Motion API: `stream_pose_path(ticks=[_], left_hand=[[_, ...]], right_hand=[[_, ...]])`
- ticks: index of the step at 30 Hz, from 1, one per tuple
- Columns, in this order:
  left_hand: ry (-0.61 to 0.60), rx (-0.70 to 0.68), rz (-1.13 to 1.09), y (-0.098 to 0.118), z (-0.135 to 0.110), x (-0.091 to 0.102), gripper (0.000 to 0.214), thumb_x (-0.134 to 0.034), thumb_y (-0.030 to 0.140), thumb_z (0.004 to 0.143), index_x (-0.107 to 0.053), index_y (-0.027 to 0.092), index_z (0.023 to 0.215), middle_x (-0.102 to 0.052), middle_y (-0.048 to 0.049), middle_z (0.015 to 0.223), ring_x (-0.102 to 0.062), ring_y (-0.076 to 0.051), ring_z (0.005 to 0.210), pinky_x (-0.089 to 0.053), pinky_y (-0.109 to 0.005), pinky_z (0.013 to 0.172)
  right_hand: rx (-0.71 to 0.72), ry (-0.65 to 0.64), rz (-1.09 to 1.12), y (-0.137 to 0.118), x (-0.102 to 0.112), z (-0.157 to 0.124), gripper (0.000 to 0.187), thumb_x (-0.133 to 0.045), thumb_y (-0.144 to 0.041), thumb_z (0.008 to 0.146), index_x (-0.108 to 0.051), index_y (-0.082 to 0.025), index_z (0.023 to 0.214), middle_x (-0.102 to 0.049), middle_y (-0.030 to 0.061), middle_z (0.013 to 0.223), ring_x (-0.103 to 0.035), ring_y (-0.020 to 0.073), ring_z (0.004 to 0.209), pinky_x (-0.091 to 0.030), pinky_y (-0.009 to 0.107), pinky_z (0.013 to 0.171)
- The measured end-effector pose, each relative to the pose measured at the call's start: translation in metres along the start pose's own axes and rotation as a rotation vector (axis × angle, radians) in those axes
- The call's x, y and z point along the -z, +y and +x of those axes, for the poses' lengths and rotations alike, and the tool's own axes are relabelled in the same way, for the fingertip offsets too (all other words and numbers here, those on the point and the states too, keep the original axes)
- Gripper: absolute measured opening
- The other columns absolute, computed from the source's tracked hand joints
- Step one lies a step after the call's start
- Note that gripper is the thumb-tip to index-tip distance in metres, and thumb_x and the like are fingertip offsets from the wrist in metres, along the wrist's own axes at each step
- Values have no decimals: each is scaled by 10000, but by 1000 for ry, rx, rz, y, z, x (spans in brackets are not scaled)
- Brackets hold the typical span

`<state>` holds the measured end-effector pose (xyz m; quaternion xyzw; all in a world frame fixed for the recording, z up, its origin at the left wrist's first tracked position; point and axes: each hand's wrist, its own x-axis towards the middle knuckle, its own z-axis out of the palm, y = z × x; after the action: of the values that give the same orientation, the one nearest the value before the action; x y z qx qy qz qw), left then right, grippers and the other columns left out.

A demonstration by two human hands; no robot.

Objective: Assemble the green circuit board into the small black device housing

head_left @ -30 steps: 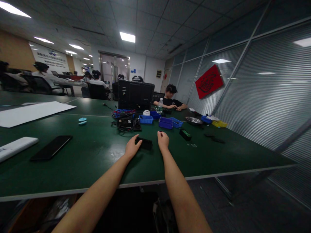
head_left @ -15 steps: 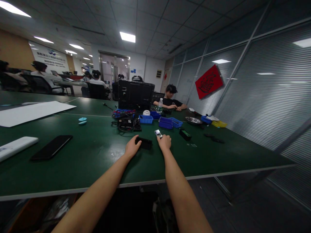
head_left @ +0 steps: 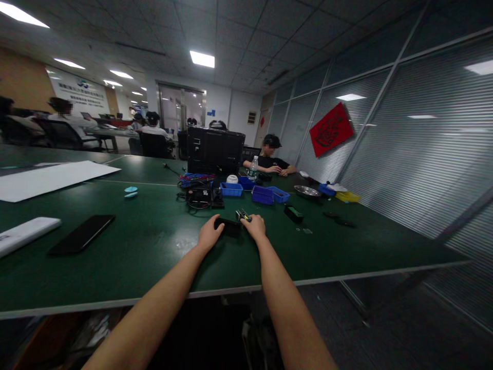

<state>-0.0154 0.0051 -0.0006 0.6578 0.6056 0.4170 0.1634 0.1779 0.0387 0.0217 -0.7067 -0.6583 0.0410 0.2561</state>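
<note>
My left hand (head_left: 209, 233) is closed on the left end of a small black case (head_left: 230, 227) just above or on the green table. My right hand (head_left: 256, 226) grips a small electronic module (head_left: 242, 215), which has dark and silvery parts and a yellowish patch. The module is held at the far right corner of the case; whether they touch I cannot tell. To the right of my right hand lies a black box with a green top (head_left: 294, 213), with small clear pieces (head_left: 307, 231) in front of it.
Blue bins (head_left: 262, 195), a soldering-station-like black device (head_left: 199, 196) with cables and a monitor (head_left: 215, 150) stand beyond my hands. A metal bowl (head_left: 307, 191) is farther right. On the left lie a black phone-like slab (head_left: 82, 234) and a white bar (head_left: 29, 234). A person (head_left: 270, 156) sits across.
My right hand has moved left with the module, bringing it close to the black case, and turned it so another side shows. My left hand and the case have stayed in place.
</note>
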Motion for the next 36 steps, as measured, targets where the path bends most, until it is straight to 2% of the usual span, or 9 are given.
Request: stream_pose_path(ticks=[4,8,12,16,24,27,29,33,36], left_hand=[[3,-1,1,0,0,-1,459,-488,356,789,-453,212,1222,-570,-46,1172,-524,-186,1070,-395,-297,923],[-5,9,-6,0,0,0,469,-497,357,786,-442,222,1232,-566,-44,1177,-525,-187,1066,-398,-297,912],[-13,-10,-6,2,-1,1,539,-534,402,755,-420,216,1248,-547,-58,1202,-510,-199,1087,-390,-302,914],[-47,-1,17,5,-2,1,671,-602,427,694,-374,198,1282,-518,-80,1236,-484,-215,1121,-378,-301,922],[-73,-11,39,5,-2,2,738,-647,261,651,-325,199,1313,-506,-79,1245,-481,-206,1123,-372,-292,928],[-80,6,30,4,-2,2,748,-644,253,652,-310,204,1319,-510,-73,1240,-487,-203,1115,-374,-286,922],[-90,20,21,3,-2,2,761,-642,250,653,-293,209,1328,-516,-66,1235,-490,-200,1111,-375,-283,919],[-97,31,16,3,-2,2,786,-639,258,654,-262,210,1342,-517,-63,1232,-492,-202,1107,-376,-280,909],[-99,42,22,5,-2,3,799,-639,266,653,-247,212,1347,-519,-65,1230,-497,-205,1100,-378,-283,899]], right_hand=[[137,103,-27,0,-5,0,375,-608,-372,687,-581,-218,1027,-530,78,1027,-449,225,957,-350,291,788],[190,126,22,2,-7,1,387,-613,-407,686,-567,-228,1026,-518,68,1041,-429,222,976,-348,301,814],[176,125,54,3,-7,2,464,-574,-467,710,-552,-197,1086,-524,87,1057,-434,229,989,-346,309,837],[154,60,47,5,-5,4,489,-589,-475,699,-583,-177,1087,-542,114,1053,-453,249,992,-354,315,833],[87,17,181,13,-3,10,401,-663,-329,642,-638,-140,994,-583,120,965,-535,222,920,-379,299,814],[41,106,352,10,0,11,400,-676,-332,604,-651,-133,950,-595,112,935,-547,218,869,-397,311,786],[32,134,586,6,3,11,448,-667,-363,597,-637,-128,978,-607,93,896,-555,200,807,-415,309,740],[93,-28,1035,-4,10,5,503,-656,-396,596,-612,-131,1021,-621,49,810,-552,161,716,-425,292,671],[168,-146,1078,-9,12,0,474,-687,-375,566,-633,-144,976,-614,29,777,-535,145,696,-413,279,666]])
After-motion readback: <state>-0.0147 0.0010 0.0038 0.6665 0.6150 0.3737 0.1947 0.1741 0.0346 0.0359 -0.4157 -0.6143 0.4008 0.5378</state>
